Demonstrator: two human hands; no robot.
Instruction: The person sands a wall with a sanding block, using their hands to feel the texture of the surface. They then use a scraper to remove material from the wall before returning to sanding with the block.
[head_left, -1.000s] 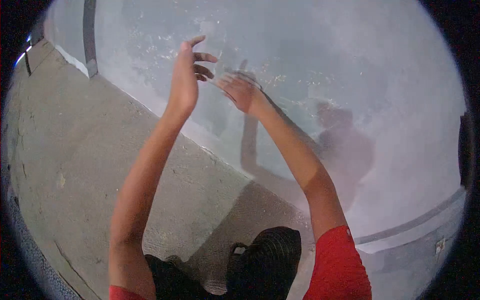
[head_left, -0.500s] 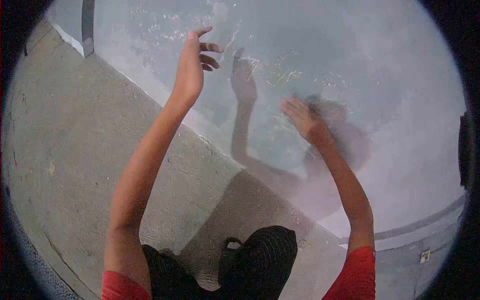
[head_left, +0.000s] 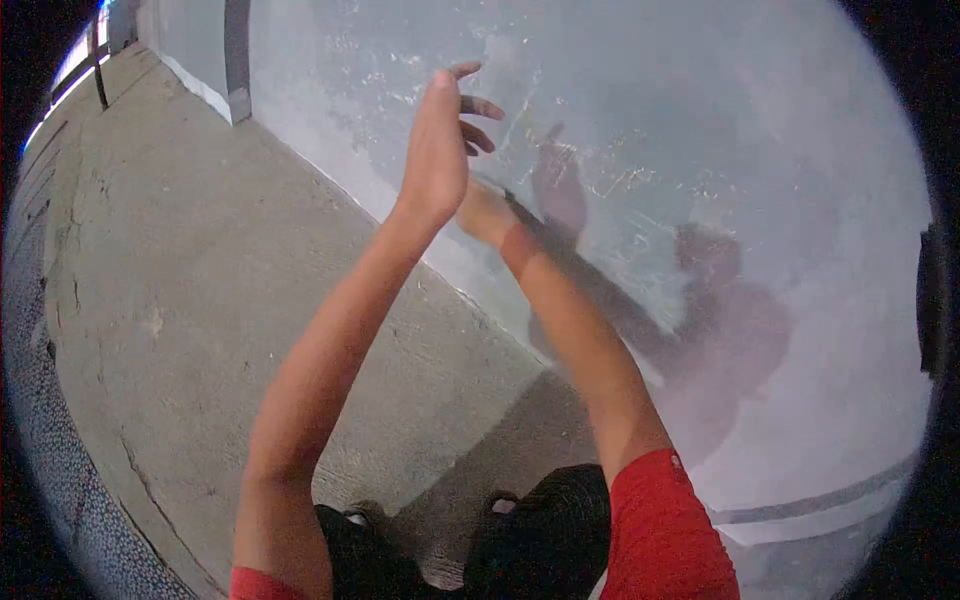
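Note:
Raised before the pale grey wall (head_left: 640, 120), my left hand (head_left: 445, 145) has its fingers apart and slightly curled, with nothing held. Just right of and below its wrist is my right hand (head_left: 484, 212), partly hidden behind my left hand and blurred. Its fingers cannot be made out. Light scratches and flaked marks cover the wall around the hands. Shadows of my arms and head fall on the wall to the right.
A rough concrete floor (head_left: 210, 270) meets the wall along a diagonal edge. A dark vertical band (head_left: 238, 60) runs down the wall at upper left. Speckled flooring (head_left: 70, 470) lies at lower left, and my dark-clothed knees (head_left: 540, 535) show at the bottom.
My right hand has swung left across the wall, now close to my left wrist. The view has shifted, so the wall and my left hand appear further right.

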